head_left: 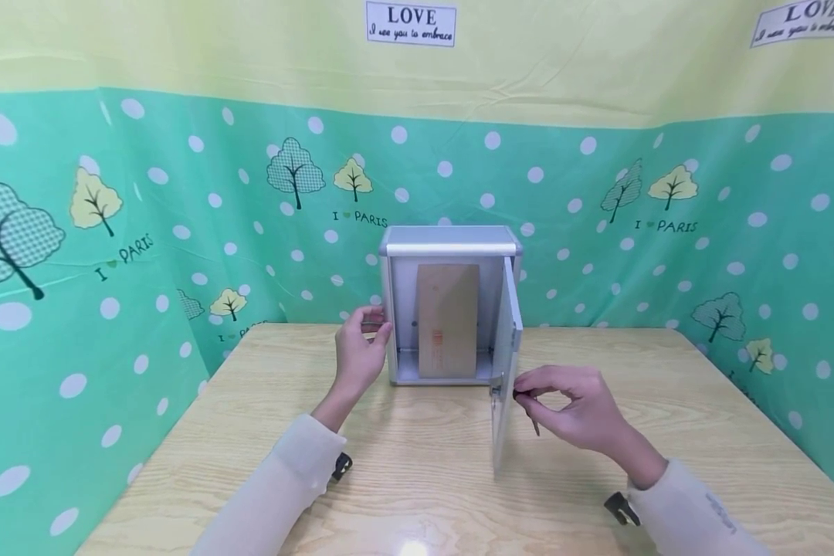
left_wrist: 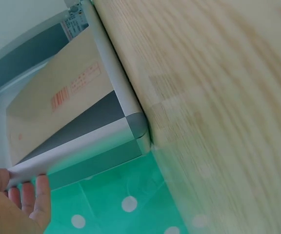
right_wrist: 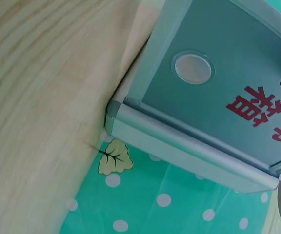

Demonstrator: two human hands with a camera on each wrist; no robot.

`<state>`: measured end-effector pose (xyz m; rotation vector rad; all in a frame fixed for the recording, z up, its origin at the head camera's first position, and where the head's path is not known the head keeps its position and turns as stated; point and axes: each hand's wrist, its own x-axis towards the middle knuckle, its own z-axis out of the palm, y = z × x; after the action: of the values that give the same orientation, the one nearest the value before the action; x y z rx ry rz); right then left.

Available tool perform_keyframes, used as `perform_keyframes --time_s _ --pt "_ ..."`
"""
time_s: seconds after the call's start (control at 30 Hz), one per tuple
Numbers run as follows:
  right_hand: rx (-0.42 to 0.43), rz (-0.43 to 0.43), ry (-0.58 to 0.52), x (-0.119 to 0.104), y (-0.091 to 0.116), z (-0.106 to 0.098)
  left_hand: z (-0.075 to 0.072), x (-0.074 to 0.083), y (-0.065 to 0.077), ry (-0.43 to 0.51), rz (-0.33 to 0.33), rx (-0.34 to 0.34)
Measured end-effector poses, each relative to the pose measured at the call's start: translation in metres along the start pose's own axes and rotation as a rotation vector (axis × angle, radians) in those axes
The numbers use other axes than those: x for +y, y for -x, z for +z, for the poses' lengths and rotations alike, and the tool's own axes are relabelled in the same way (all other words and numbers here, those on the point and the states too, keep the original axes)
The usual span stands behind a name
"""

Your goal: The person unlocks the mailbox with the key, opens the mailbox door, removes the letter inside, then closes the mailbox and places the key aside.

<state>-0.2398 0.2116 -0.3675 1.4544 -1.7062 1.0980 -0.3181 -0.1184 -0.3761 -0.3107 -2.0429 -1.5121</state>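
A silver metal letter box [head_left: 452, 240] stands upright on the table, its door [head_left: 507, 340] swung out toward me on the right side. Inside leans a brown paper envelope [head_left: 450, 309]; red print and a barcode show on it in the left wrist view. My left hand [head_left: 364, 347] holds the box's left edge, thumb at the front and fingers along the outer side. With thumb and index finger my right hand [head_left: 573, 405] pinches a black-headed key [head_left: 520, 394] at the door's outer face, and a second key [head_left: 536, 426] dangles below. Red characters [right_wrist: 250, 108] mark the door front.
The wooden table [head_left: 403, 463] extends around the box. Behind it and at both sides hangs a green and yellow curtain [head_left: 445, 193] with dots and trees. A round window [right_wrist: 193, 68] sits in the door. Black strap buckles [head_left: 622, 508] hang at both sleeves.
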Motion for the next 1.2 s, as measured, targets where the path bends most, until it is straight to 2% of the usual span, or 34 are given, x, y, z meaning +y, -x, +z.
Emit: perform_keyframes --time_s 0.47,0.6,0.73,0.83,0.9,1.0,1.07,1.13,1.2 --pt "-0.081 0.049 0.039 -0.001 0.004 -0.022 0.001 -0.001 0.0 0.001 -0.003 0.002" --pt "-0.085 0.045 0.065 -0.003 0.004 -0.027 0.002 0.0 0.0 0.0 0.025 0.028" --pt "-0.089 0.038 0.109 -0.005 0.004 -0.031 0.003 0.004 0.003 -0.016 0.141 0.11" --pt "-0.094 0.033 0.125 -0.006 0.004 -0.033 0.005 0.009 0.005 -0.05 0.275 0.165" --pt "-0.097 0.031 0.125 -0.005 0.004 -0.034 0.007 0.013 0.006 -0.076 0.362 0.175" --pt "-0.101 0.025 0.123 -0.005 0.005 -0.035 0.012 0.021 0.009 -0.106 0.461 0.141" --pt "-0.102 0.02 0.129 -0.004 0.005 -0.035 0.016 0.025 0.011 -0.115 0.491 0.09" --pt "-0.1 0.015 0.133 -0.004 0.005 -0.035 0.021 0.028 0.013 -0.121 0.483 0.022" --pt "-0.099 0.01 0.138 -0.005 0.005 -0.035 0.025 0.029 0.015 -0.135 0.446 -0.049"
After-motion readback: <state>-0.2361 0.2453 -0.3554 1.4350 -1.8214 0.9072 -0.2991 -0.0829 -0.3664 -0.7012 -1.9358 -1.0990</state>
